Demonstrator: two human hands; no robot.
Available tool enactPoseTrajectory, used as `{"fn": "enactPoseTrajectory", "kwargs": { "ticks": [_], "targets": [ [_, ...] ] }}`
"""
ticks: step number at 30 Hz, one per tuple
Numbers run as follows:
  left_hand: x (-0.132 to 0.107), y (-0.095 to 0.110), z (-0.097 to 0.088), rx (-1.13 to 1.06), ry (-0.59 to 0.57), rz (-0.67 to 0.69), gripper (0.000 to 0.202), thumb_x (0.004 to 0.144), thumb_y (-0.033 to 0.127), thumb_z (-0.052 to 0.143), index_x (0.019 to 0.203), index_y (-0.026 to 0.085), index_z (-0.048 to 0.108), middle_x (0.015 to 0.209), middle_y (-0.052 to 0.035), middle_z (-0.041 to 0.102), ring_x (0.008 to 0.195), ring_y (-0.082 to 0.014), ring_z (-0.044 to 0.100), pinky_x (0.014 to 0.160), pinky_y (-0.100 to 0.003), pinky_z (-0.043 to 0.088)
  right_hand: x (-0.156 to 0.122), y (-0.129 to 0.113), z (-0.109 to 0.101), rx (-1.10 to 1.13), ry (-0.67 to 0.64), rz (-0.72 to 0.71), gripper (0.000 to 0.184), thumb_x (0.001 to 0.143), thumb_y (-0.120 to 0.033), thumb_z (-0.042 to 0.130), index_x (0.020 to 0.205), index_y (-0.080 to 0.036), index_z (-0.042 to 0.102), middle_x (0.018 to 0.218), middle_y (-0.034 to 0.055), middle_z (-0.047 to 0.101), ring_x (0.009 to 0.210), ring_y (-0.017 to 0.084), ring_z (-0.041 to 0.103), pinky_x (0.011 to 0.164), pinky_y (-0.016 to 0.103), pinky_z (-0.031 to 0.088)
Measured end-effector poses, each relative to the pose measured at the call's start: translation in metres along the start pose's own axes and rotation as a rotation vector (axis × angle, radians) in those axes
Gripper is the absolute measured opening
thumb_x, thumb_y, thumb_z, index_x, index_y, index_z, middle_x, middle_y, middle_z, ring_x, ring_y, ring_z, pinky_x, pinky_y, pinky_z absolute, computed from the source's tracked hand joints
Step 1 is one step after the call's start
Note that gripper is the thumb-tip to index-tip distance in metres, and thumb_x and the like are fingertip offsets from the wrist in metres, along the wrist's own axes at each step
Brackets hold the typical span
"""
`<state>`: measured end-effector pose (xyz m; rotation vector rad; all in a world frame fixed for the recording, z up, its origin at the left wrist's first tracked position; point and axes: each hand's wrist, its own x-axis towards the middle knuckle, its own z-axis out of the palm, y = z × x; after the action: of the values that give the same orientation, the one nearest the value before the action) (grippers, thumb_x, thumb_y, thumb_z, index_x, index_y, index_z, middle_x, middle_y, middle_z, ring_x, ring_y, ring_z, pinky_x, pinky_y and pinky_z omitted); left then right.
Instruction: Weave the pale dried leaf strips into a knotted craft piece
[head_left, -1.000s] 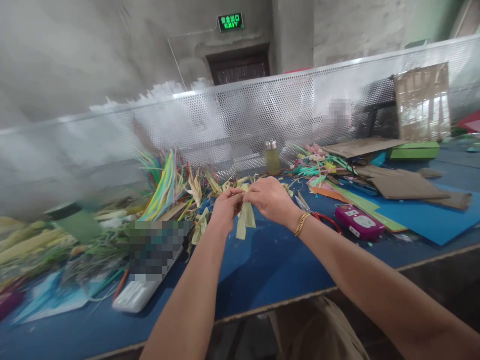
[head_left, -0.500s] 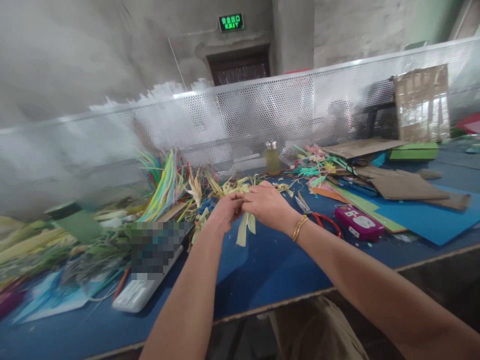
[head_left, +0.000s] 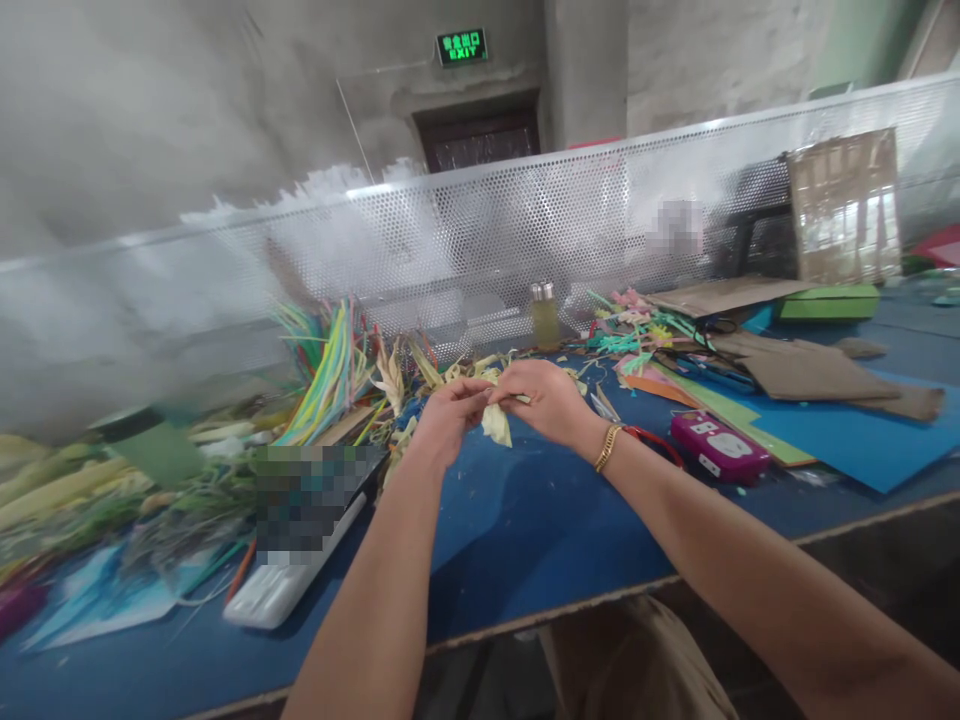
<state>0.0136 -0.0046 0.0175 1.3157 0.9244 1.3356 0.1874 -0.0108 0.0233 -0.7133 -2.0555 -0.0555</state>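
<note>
Blue surface (head_left: 525,530) littered with coloured strips lies before a perforated metal screen (head_left: 675,190). Left hand (head_left: 448,412) and right hand (head_left: 546,400), fingers curled tight, pinch a pale yellow leaf strip (head_left: 496,425) between them, just in front of the small bottle (head_left: 545,315).

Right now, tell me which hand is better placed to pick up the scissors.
Right, probably. The right hand is beside the scissors; the left hand is farther off. Both pinch the husk strip.

One husk strip (head_left: 496,424); one bottle (head_left: 545,318); one pink case (head_left: 718,446); one green box (head_left: 829,300).
</note>
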Motion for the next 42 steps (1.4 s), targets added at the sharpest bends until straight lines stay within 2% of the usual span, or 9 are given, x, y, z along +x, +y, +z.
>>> {"fn": "enactPoseTrajectory", "kwargs": {
  "ticks": [3, 11, 18, 24, 28, 31, 34, 38, 42],
  "targets": [
    [-0.001, 0.001, 0.000, 0.025, -0.022, 0.011, 0.017, 0.060, 0.021, 0.079, 0.074, 0.018, 0.071, 0.066, -0.0001, 0.063, 0.057, -0.0095, 0.053, 0.054, -0.023, 0.039, 0.001, 0.002, 0.000, 0.087, 0.098, 0.052, 0.008, 0.079, -0.029, 0.069, 0.074, -0.022, 0.071, 0.089, 0.0020, 0.069, 0.087, 0.015, 0.060, 0.080, 0.029, 0.042],
    [-0.002, 0.004, -0.003, 0.034, -0.096, 0.026, 0.019, 0.062, 0.025, 0.081, 0.079, 0.018, 0.072, 0.076, -0.0026, 0.067, 0.069, -0.0118, 0.059, 0.066, -0.026, 0.047, -0.004, 0.015, 0.015, 0.396, 0.097, 0.259, 0.017, 0.082, -0.033, 0.063, 0.086, -0.017, 0.066, 0.085, 0.0037, 0.068, 0.075, 0.014, 0.061, 0.070, 0.028, 0.047],
    [-0.002, 0.004, -0.004, 0.047, -0.106, 0.067, 0.016, 0.065, 0.024, 0.078, 0.079, 0.019, 0.073, 0.073, -0.0016, 0.066, 0.067, -0.0115, 0.058, 0.067, -0.026, 0.046, -0.005, 0.015, 0.019, 0.390, 0.108, 0.338, 0.019, 0.082, -0.035, 0.062, 0.085, -0.017, 0.060, 0.080, 0.0024, 0.064, 0.072, 0.013, 0.056, 0.068, 0.028, 0.044],
    [-0.002, 0.004, 0.000, 0.156, -0.092, 0.156, 0.020, 0.067, 0.026, 0.077, 0.086, 0.019, 0.072, 0.079, -0.0029, 0.068, 0.071, -0.0133, 0.059, 0.070, -0.027, 0.046, -0.004, 0.011, 0.018, 0.406, 0.134, 0.398, 0.019, 0.082, -0.036, 0.060, 0.077, -0.018, 0.057, 0.072, -0.0002, 0.059, 0.067, 0.012, 0.053, 0.064, 0.027, 0.042],
    [-0.004, 0.003, 0.007, 0.191, -0.055, 0.218, 0.028, 0.061, 0.022, 0.080, 0.087, 0.019, 0.071, 0.084, -0.0030, 0.069, 0.074, -0.0143, 0.060, 0.071, -0.027, 0.047, -0.004, 0.008, 0.021, 0.445, 0.184, 0.444, 0.021, 0.080, -0.036, 0.061, 0.073, -0.018, 0.054, 0.069, -0.0015, 0.055, 0.064, 0.012, 0.049, 0.061, 0.026, 0.041],
    [-0.003, 0.002, 0.007, 0.194, 0.000, 0.247, 0.025, 0.063, 0.025, 0.079, 0.085, 0.018, 0.070, 0.082, -0.0024, 0.068, 0.074, -0.0139, 0.060, 0.071, -0.027, 0.047, -0.004, 0.008, 0.024, 0.468, 0.193, 0.449, 0.022, 0.081, -0.038, 0.061, 0.074, -0.018, 0.054, 0.069, -0.0014, 0.054, 0.063, 0.011, 0.048, 0.060, 0.026, 0.040],
    [-0.001, 0.001, 0.004, 0.209, 0.000, 0.237, 0.024, 0.065, 0.027, 0.078, 0.086, 0.018, 0.069, 0.081, -0.0023, 0.068, 0.073, -0.0138, 0.059, 0.070, -0.027, 0.047, -0.005, 0.009, 0.025, 0.524, 0.149, 0.436, 0.021, 0.083, -0.038, 0.058, 0.080, -0.018, 0.055, 0.072, -0.0005, 0.056, 0.066, 0.012, 0.050, 0.062, 0.026, 0.042],
    [-0.001, 0.002, -0.001, 0.194, -0.073, 0.163, 0.028, 0.065, 0.028, 0.077, 0.090, 0.018, 0.068, 0.081, -0.0017, 0.067, 0.070, -0.0131, 0.060, 0.072, -0.030, 0.049, -0.005, 0.012, 0.021, 0.482, 0.060, 0.371, 0.018, 0.085, -0.036, 0.056, 0.088, -0.018, 0.057, 0.080, 0.0018, 0.060, 0.072, 0.013, 0.053, 0.068, 0.028, 0.043],
    [-0.003, 0.006, -0.004, 0.191, -0.163, 0.074, 0.029, 0.066, 0.028, 0.077, 0.091, 0.018, 0.066, 0.086, -0.0027, 0.067, 0.073, -0.0138, 0.062, 0.076, -0.033, 0.051, -0.004, 0.017, 0.016, 0.444, -0.050, 0.316, 0.017, 0.085, -0.035, 0.055, 0.087, -0.018, 0.057, 0.079, 0.0018, 0.059, 0.071, 0.014, 0.052, 0.066, 0.028, 0.043]
  ]
}}
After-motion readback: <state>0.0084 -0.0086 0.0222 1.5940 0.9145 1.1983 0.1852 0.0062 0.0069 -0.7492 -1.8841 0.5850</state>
